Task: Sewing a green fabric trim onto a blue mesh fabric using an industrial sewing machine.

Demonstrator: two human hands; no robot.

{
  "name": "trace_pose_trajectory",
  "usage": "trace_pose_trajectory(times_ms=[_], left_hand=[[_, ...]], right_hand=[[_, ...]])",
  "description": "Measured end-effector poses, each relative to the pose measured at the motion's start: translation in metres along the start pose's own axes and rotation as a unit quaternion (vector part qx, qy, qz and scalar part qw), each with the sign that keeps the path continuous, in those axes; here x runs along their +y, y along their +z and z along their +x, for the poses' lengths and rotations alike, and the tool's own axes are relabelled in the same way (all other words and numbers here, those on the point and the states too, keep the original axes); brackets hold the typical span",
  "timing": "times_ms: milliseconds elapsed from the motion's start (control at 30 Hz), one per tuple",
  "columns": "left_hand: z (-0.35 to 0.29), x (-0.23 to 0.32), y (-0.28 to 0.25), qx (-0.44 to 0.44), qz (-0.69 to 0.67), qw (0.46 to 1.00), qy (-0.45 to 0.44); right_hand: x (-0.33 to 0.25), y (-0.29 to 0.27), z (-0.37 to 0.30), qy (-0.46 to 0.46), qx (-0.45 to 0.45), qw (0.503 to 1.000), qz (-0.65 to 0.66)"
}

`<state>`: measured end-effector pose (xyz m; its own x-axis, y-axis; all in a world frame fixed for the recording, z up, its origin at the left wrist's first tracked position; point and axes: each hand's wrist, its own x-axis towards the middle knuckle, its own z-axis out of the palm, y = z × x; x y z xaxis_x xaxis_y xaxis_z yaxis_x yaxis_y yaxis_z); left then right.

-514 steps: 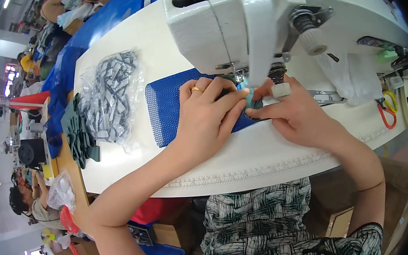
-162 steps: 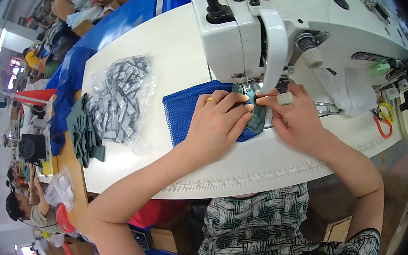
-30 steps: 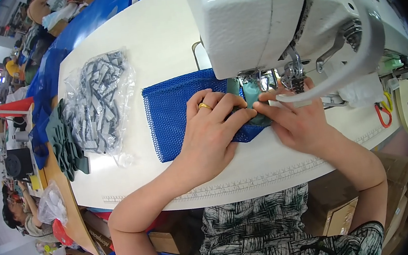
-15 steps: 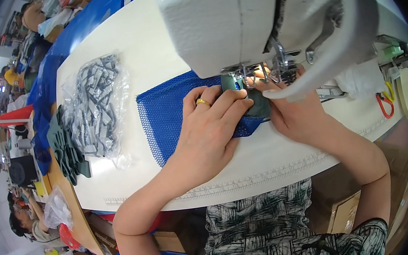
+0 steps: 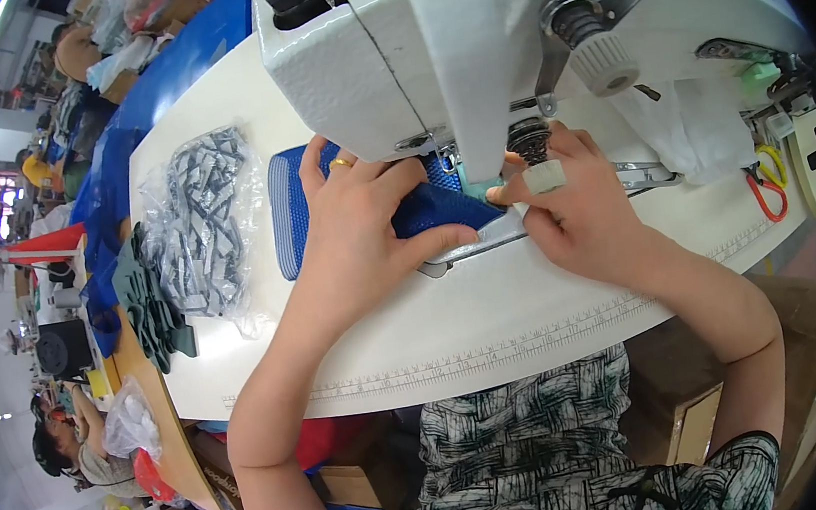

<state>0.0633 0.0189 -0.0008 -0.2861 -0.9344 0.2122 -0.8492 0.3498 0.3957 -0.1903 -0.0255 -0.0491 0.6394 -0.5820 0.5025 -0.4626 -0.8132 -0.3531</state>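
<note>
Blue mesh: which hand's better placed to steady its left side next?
Probably the left hand: it lies spread over the blue mesh, thumb apart from the fingers. The right hand is by the mesh's right corner, under the sewing machine.

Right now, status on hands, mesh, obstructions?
Left hand spread over blue mesh. Right hand at mesh's pointed corner, grip unclear. White knob on sewing machine partly hides right hand.

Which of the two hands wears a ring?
The left hand, on the blue mesh fabric: a gold-coloured ring shows there, while none shows on the right hand.
</note>
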Motion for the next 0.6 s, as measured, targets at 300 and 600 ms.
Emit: trace_pose_trajectory(times_ms=[300, 600], left_hand=[[-0.02, 0.008, 0.025, 0.136, -0.071, 0.988, -0.018], [-0.018, -0.003, 0.039, 0.207, -0.199, 0.939, -0.187]], right_hand=[[0.007, 0.003, 0.001, 0.001, 0.003, 0.999, 0.046], [0.005, 0.004, 0.002, -0.017, 0.001, 0.997, 0.069]])
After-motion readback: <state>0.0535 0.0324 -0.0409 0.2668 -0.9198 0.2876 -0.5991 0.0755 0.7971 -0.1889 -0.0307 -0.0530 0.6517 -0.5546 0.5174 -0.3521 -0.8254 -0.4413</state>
